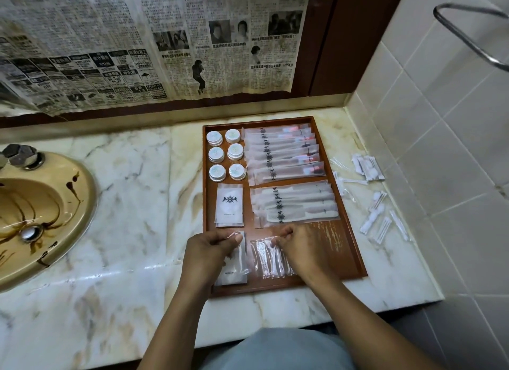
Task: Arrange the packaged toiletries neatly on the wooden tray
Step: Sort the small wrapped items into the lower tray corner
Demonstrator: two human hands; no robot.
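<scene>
Though beneath right hand [301,248], clear packets [263,261] indistinct.

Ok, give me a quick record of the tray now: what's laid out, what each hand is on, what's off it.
surface: wooden tray on marble counter, right of sink
far left: six round tubs, two columns
far right: toothbrush packets, overlapped
middle right: comb packets, overlapped
middle left: white sachets, stacked
left hand: pinches a clear packet above the near-left sachet
right hand: fingers curled on the clear packet row, near centre
off tray: loose swab packets on the counter, right of the tray
</scene>
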